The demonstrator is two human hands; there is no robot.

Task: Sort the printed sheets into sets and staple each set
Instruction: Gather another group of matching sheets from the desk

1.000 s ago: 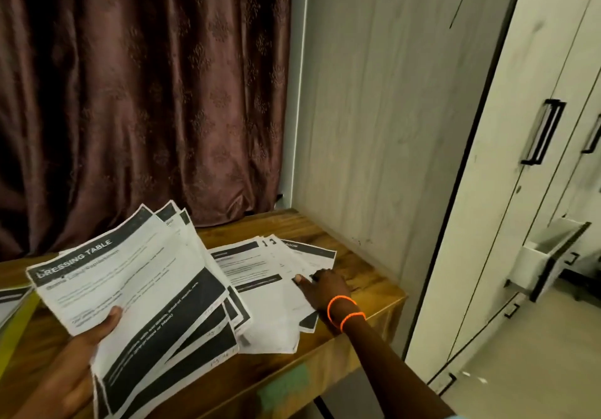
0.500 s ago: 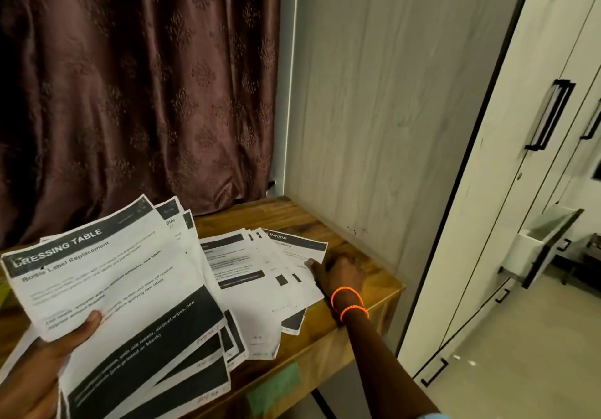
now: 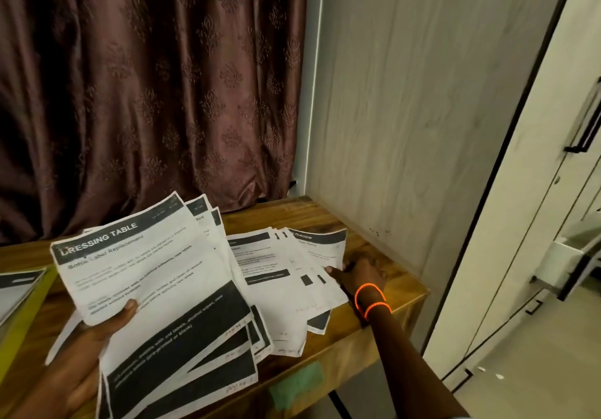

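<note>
My left hand (image 3: 94, 340) grips a fanned stack of printed sheets (image 3: 156, 291) above the wooden table (image 3: 374, 314); the top sheet is headed "DRESSING TABLE". My thumb presses on its lower left part. A second, spread pile of printed sheets (image 3: 279, 282) lies flat on the table to the right. My right hand (image 3: 359, 275), with two orange bangles at the wrist, rests at that pile's right edge with its fingers on the sheets. No stapler is in view.
A yellow-edged folder with a sheet (image 3: 19, 291) lies at the table's far left. A brown curtain (image 3: 146, 93) hangs behind, a wardrobe side panel (image 3: 406, 109) stands right of the table, and an open white drawer (image 3: 572, 256) juts out farther right.
My right hand slid from the middle of the table pile to its right edge, and the spread sheets drew closer together. The held stack stayed in my left hand.
</note>
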